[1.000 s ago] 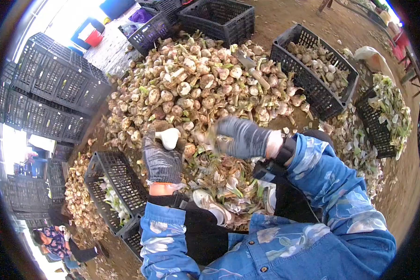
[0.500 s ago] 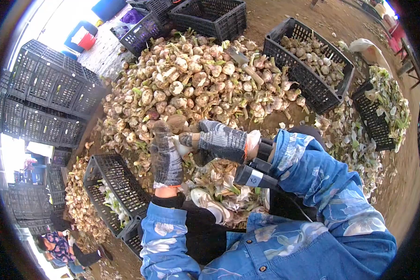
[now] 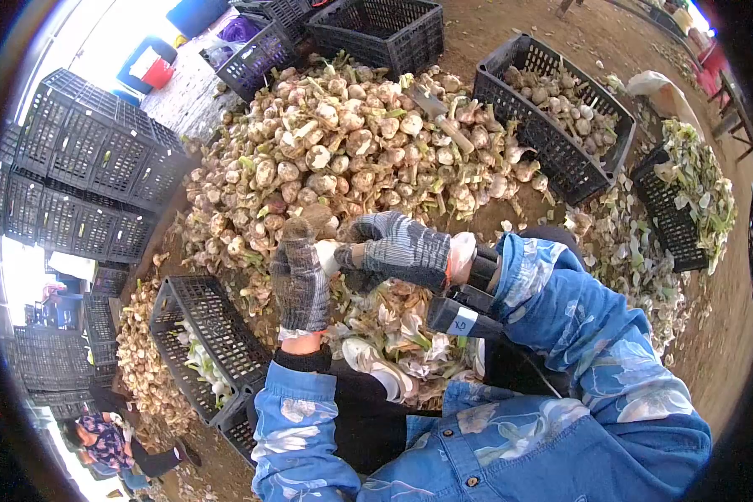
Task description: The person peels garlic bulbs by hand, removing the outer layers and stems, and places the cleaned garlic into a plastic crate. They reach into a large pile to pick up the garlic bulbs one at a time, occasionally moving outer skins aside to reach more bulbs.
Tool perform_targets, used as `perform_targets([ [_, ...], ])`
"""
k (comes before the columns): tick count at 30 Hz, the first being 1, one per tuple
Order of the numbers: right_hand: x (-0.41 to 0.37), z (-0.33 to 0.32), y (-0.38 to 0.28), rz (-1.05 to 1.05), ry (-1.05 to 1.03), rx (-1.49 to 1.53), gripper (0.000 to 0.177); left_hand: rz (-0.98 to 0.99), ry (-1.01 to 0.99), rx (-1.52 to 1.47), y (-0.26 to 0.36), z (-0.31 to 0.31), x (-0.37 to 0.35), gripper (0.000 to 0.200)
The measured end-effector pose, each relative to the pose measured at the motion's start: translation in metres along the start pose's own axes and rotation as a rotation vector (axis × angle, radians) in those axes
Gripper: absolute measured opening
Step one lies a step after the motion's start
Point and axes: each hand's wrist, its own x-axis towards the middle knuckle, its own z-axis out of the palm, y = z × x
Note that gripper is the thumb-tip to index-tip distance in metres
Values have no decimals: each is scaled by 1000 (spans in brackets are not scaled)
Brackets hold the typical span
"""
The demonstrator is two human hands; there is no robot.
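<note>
A pale, peeled garlic bulb (image 3: 327, 258) sits between my two gloved hands, over the near edge of a large heap of garlic (image 3: 335, 151). My left hand (image 3: 299, 283), in a dirty grey knit glove, is closed round the bulb from the left. Coming in from the right, my right hand (image 3: 400, 251) has its fingers curled, their tips right at the bulb. A narrow tan piece shows at those fingers; I cannot tell what it is. Beneath the hands lie loose garlic skins (image 3: 406, 322). A wooden-handled trowel-like tool (image 3: 452, 132) rests on the heap.
Near my left knee stands a black crate (image 3: 217, 322) with white garlic in it. Another crate (image 3: 552, 146) at the right holds bulbs, and one beyond it holds leafy trimmings (image 3: 703, 188). Stacked crates (image 3: 92, 159) rise at the left. A person (image 3: 105, 443) sits at lower left.
My right hand has turned slightly and its fingers have drawn in closer to the garlic bulb. The left hand has shifted a little, and more of the bulb's pale top shows.
</note>
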Motion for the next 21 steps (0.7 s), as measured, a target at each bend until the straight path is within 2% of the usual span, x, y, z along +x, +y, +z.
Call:
perform_targets([
  [1, 1, -2, 5, -56, -7, -24, 29, 201, -24, 228, -4, -1, 1, 36],
  [2, 5, -5, 13, -108, 50, -36, 29, -219, 19, -192, -4, 1, -2, 36],
  [3, 7, -6, 18, -110, 51, -35, 29, -218, 18, -191, -8, -1, 1, 36],
  [5, 7, -3, 14, -178, 126, 72, 26, -406, -139, -354, 5, -3, 12, 32],
  [6, 6, -2, 11, -167, 243, -66, 20, -223, -89, -184, 14, 3, 9, 37],
  [7, 3, -2, 7, -167, 244, -65, 20, -63, -51, -161, 15, 9, 5, 43],
  [9, 1, -4, 2, -258, 312, -178, 16, -330, -71, -237, 24, 12, 1, 40],
  [10, 1, -4, 2, -240, 348, -160, 14, -330, -71, -236, 21, 12, 2, 40],
  [11, 3, -5, 4, -240, 348, -160, 14, -406, -64, -399, 13, 12, 4, 38],
  [12, 7, -7, 9, -253, 413, -12, 13, -482, -55, -563, 8, 11, 5, 37],
  [14, 17, -10, 16, -258, 512, 192, 13, -504, -10, -648, 6, 8, 8, 33],
  [16, 18, -13, 17, -279, 447, 199, 18, -568, 100, -765, 8, 9, 12, 28],
  [17, 17, -14, 16, -300, 387, 210, 23, -568, 100, -765, 12, 7, 12, 28],
  [18, 15, -19, 16, -241, 285, 36, 25, -591, 72, -752, 17, 4, 11, 28],
  [19, 14, -18, 12, -239, 286, 37, 25, -616, 44, -739, 22, 3, 10, 28],
  [21, 10, -12, 1, 95, 160, -241, 33, -605, 99, -747, 16, 5, 13, 32],
])
